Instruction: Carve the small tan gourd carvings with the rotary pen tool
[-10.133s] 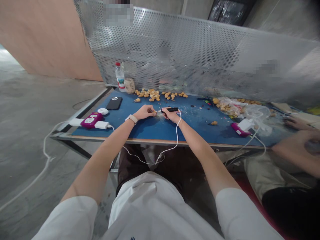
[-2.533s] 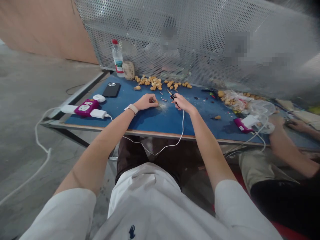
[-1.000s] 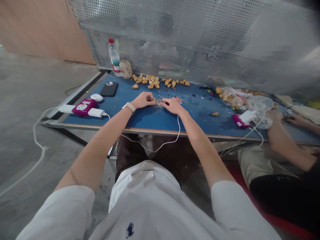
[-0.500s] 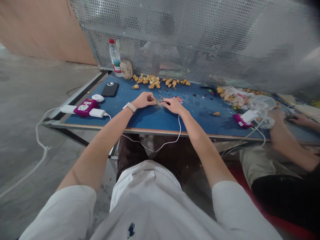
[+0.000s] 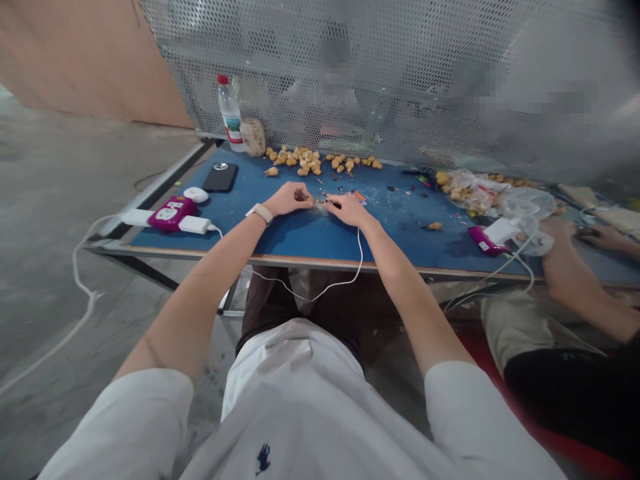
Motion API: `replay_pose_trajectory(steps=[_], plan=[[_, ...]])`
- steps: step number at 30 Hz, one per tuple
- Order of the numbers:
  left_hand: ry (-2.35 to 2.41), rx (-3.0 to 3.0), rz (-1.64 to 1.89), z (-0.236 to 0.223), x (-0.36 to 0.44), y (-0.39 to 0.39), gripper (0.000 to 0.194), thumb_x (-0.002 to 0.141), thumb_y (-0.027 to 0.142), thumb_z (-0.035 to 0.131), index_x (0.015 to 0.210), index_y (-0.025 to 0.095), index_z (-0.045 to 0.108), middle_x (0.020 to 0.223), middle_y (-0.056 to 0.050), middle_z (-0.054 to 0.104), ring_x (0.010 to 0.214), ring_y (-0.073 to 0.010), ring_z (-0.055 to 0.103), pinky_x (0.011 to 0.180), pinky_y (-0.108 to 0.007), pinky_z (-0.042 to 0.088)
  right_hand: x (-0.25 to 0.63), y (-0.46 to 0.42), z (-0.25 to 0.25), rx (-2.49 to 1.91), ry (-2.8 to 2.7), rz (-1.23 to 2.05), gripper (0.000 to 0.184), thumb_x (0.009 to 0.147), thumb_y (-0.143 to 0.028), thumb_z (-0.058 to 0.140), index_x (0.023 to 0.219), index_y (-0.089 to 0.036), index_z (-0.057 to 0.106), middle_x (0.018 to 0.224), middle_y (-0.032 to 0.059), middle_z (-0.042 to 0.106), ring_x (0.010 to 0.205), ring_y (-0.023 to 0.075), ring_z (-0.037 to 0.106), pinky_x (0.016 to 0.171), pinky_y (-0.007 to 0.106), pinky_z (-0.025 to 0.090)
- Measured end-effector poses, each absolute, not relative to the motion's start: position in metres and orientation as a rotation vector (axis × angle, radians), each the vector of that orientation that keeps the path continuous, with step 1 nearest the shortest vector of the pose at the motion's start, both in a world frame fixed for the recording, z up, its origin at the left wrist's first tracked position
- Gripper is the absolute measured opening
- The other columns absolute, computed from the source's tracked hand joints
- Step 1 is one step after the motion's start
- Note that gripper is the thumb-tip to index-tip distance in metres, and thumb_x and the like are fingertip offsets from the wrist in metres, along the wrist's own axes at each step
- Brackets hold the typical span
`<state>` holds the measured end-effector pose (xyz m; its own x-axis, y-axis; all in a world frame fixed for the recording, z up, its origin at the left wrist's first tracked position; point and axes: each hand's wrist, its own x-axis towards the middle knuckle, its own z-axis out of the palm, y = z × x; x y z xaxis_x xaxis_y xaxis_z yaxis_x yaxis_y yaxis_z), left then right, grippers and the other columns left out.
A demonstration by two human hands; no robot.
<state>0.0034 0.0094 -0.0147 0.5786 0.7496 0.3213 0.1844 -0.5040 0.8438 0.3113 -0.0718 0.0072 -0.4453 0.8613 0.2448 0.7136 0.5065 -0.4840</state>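
Over the blue tabletop (image 5: 225,230), my left hand (image 5: 289,199) pinches a small yellowish-brown nut-like piece (image 5: 311,201) between thumb and fingers. My right hand (image 5: 349,210) is closed around a slim, dark, pen-like tool (image 5: 331,203). Its thin tip points left and meets or nearly meets the piece; contact is too small to tell. A white cord (image 5: 361,252) runs down from beneath my right hand and loops below the table edge. Pale dust and small scraps lie around both hands. My fingers partly hide the piece and the tool.
Behind my hands lie several similar yellowish pieces (image 5: 305,160), before a perforated metal screen (image 5: 320,73). To the left are a phone (image 5: 221,177), a bottle (image 5: 232,120), a white case (image 5: 196,195) and a purple power block (image 5: 173,214). A co-worker's arm (image 5: 575,267) is at right, near plastic bags (image 5: 525,202).
Both hands keep almost the same place and grip, with the piece and the tool tip still close together. The view has shifted very slightly.
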Motion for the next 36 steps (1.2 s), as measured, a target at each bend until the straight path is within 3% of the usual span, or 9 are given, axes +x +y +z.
replay_pose_trajectory(steps=[7,15,21,29,36], plan=[[0.742,2.002,0.881,-0.0153,0.003,0.0114,0.064,0.079,0.066,0.117,0.095,0.024,0.071,0.105,-0.01,0.09,0.096,-0.0266,0.083,0.1,-0.05,0.071,0.3108,-0.0699,0.0046,-1.294,-2.273,0.432,0.054,0.125,-0.064,0.063,0.138,-0.022,0.094,0.136,0.018,0.096,0.118,0.04,0.084,0.104,0.047,0.055],[0.746,1.979,0.889,-0.0163,0.004,0.0102,0.06,0.08,0.061,0.114,0.094,0.025,0.069,0.108,-0.012,0.089,0.097,-0.0268,0.083,0.101,-0.05,0.072,0.3097,-0.0742,0.0102,-1.274,-2.292,0.438,0.054,0.125,-0.066,0.061,0.13,-0.02,0.091,0.124,0.0171,0.095,0.108,0.0354,0.079,0.1,0.043,0.052],[0.749,1.995,0.887,-0.0169,0.0027,0.0114,0.064,0.079,0.067,0.117,0.094,0.025,0.072,0.107,-0.011,0.09,0.095,-0.027,0.083,0.097,-0.049,0.071,0.3092,-0.0736,0.0108,-1.287,-2.274,0.429,0.056,0.123,-0.067,0.062,0.13,-0.021,0.093,0.128,0.0172,0.095,0.106,0.0342,0.077,0.098,0.043,0.052],[0.766,1.995,0.871,-0.0146,0.003,0.0095,0.06,0.081,0.063,0.115,0.094,0.024,0.072,0.107,-0.012,0.088,0.097,-0.0271,0.081,0.099,-0.049,0.071,0.3076,-0.076,0.012,-1.294,-2.276,0.434,0.057,0.122,-0.067,0.06,0.129,-0.019,0.091,0.125,0.0176,0.094,0.102,0.0325,0.075,0.096,0.043,0.05],[0.76,1.969,0.9,-0.0163,0.0047,0.0098,0.063,0.075,0.067,0.116,0.092,0.024,0.074,0.105,-0.012,0.09,0.095,-0.027,0.082,0.099,-0.051,0.072,0.3063,-0.0767,0.0125,-1.313,-2.263,0.444,0.05,0.124,-0.064,0.065,0.132,-0.024,0.094,0.14,0.0174,0.096,0.121,0.0393,0.083,0.109,0.048,0.057]])
